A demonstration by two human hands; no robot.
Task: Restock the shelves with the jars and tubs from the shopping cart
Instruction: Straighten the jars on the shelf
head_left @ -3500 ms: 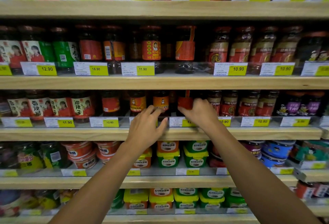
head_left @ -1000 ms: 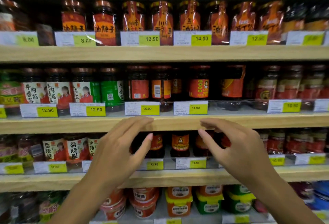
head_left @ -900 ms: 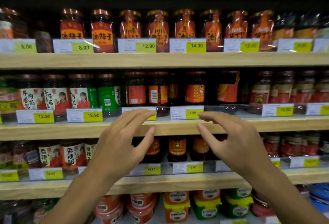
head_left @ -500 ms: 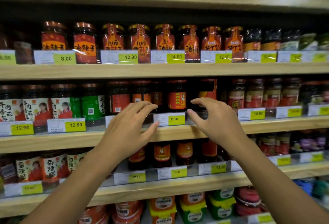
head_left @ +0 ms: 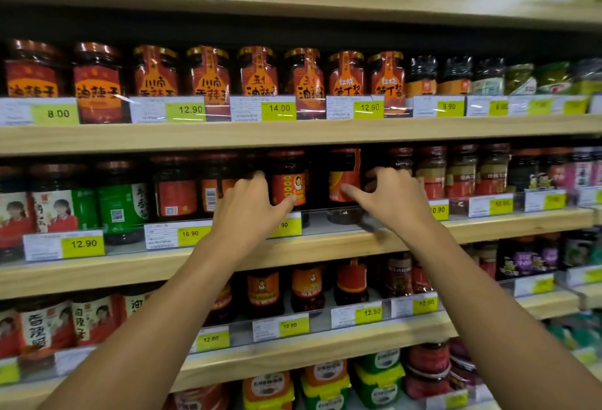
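On the middle shelf stand dark sauce jars. My left hand wraps the left side of a jar with an orange portrait label, thumb on its front. My right hand wraps the right side of the neighbouring jar with a plain red label, thumb on the label and fingers curled beside it. Both jars stand upright on the shelf behind a clear price rail. The shopping cart is out of view.
Rows of red-labelled jars fill the shelf above. More jars sit one shelf below, and orange and green tubs below those. Yellow price tags line each shelf edge. Green-labelled jars stand to the left.
Both hands rose from the lower shelf to the middle shelf and reached in. Their fingers, spread in the air before, now rest around two neighbouring jars.
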